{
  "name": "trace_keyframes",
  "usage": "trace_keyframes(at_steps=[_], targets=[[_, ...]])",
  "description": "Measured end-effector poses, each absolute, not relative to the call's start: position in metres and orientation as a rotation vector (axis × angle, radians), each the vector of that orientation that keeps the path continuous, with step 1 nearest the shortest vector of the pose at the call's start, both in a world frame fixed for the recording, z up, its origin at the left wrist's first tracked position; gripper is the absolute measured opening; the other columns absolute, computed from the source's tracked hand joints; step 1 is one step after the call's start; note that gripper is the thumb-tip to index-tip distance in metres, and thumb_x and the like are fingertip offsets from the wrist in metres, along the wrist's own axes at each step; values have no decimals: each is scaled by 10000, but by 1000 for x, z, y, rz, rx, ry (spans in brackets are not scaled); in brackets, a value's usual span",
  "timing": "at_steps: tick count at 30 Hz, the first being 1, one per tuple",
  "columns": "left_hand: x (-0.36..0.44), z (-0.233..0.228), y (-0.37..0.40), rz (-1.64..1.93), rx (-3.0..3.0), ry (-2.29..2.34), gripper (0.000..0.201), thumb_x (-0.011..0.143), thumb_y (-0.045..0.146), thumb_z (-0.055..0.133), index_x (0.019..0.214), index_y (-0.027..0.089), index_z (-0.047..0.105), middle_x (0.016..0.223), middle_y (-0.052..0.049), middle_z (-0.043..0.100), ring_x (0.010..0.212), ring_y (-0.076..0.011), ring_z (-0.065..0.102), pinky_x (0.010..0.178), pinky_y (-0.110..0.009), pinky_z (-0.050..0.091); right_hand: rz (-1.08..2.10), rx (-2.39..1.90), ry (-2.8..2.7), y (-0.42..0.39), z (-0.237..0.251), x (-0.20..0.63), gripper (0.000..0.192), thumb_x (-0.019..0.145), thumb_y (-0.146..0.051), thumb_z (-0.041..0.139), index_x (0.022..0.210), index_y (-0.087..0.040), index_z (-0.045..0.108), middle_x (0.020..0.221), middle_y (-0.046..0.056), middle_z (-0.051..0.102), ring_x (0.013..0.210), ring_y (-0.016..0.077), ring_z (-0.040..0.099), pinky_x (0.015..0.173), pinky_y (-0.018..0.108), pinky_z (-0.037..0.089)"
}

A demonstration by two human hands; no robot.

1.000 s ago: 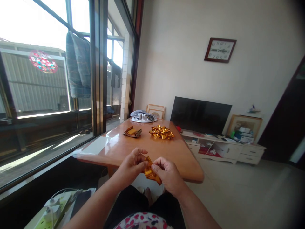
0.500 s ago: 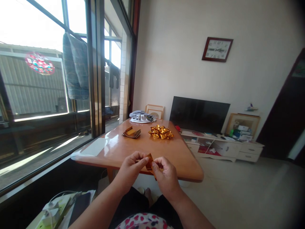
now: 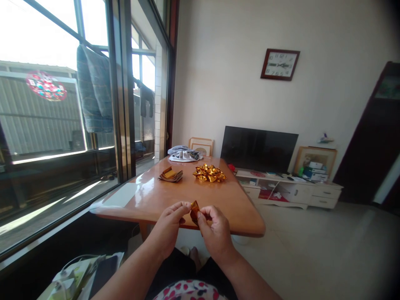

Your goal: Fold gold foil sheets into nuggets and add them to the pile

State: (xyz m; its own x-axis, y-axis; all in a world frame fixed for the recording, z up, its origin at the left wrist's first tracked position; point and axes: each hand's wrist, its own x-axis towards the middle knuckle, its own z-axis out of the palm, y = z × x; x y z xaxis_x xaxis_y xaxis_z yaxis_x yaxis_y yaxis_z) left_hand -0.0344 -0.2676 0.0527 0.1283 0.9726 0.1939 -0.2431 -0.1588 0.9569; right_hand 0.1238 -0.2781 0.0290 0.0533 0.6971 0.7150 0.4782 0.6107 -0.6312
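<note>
A small piece of shiny gold foil [image 3: 195, 211], partly folded, is held up between my hands at the table's near edge. My right hand [image 3: 215, 231] pinches its right side between thumb and fingers. My left hand [image 3: 170, 225] is closed, its fingertips at the foil's upper left corner. Beyond them on the table, a heap of folded gold foil pieces [image 3: 210, 173] lies toward the right. To its left rests a curled stack of flat foil sheets [image 3: 170, 175], gold on top with brownish edges.
The glossy wooden table [image 3: 218, 204] carries a pile of folded clothes [image 3: 185, 153] at its far end. Behind it stand a television [image 3: 259, 150] and a white cabinet [image 3: 323, 195]. A side surface with a power strip [image 3: 67, 277] and a dark phone-like slab [image 3: 104, 273] is at my lower left.
The left thumb has shifted down and back from the foil's front, and the foil looks more folded over. The right hand keeps its pinch. The whole view has shifted slightly.
</note>
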Motion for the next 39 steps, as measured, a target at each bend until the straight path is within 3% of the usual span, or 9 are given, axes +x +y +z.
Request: trace_keyframes(at_steps=[9,16,22,29,39], targets=[[-30,48,-265,1317,1136,846,276,826,453,702,899,188,730,949,-41,691,900,-200,582,747,-284,394,219,-983,-1621,-280,31,124,101,914,-282,600,871,-215,663,826,38,687,796,195,623,745,306,472],[-25,57,-272,1346,1233,804,251,868,401,688,757,183,629,749,24,599,721,-131,502,714,-248,388,379,-1004,-1575,-280,27,124,129,919,-311,603,866,-214,666,819,30,696,768,181,638,704,279,483],[-21,53,-273,1507,1327,871,227,842,389,718,931,197,636,857,-12,645,791,-174,582,766,-289,436,386,-1036,-1543,-279,25,124,127,918,-312,600,869,-212,660,807,26,691,754,180,633,684,270,477],[-23,39,-268,1711,1811,1184,123,881,318,685,972,242,717,972,-48,719,958,-240,627,889,-348,403,336,-1052,-1518,-278,27,121,149,933,-327,593,866,-210,655,810,28,696,784,186,636,709,278,475],[-23,35,-259,1766,2063,1260,180,943,356,623,1028,252,742,962,-46,705,931,-233,622,865,-368,467,223,-1064,-1489,-277,29,116,177,936,-337,600,841,-205,672,795,25,693,767,183,636,723,285,453]])
